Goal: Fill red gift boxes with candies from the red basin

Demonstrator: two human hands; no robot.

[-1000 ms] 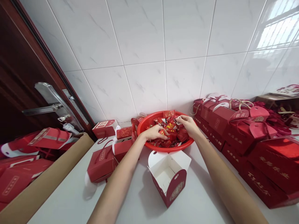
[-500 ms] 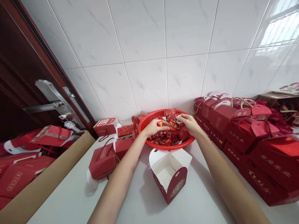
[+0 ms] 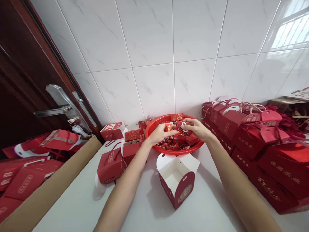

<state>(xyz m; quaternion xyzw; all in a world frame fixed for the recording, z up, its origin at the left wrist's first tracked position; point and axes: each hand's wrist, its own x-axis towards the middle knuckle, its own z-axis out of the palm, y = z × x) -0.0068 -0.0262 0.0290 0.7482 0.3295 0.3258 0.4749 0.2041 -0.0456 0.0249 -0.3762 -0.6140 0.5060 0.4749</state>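
Both my hands are over a red plastic basket [image 3: 154,121] filled with candies [image 3: 173,145] in red wrappers. My left hand [image 3: 159,133] pinches a red-wrapped candy [image 3: 169,127] with gold print. Between the fingers of my right hand [image 3: 196,128] is a dark red packet [image 3: 182,126] with white lettering. The two held pieces are close to each other above the heap. In front of the basket stands an open gift box [image 3: 178,183], red outside and white inside, its flaps spread and nothing visible in it.
Stacked red gift boxes [image 3: 251,138] with cord handles line the right side. More red boxes [image 3: 113,161] lie left of the basket. At far left, a cardboard carton [image 3: 65,180] holds several boxes beside a door handle [image 3: 53,111]. A tiled wall [image 3: 154,87] rises behind.
My right hand has lifted the dark red packet from the heap and moved slightly inward. My left hand still holds its candy, now turned more into view. The camera view has shifted slightly.
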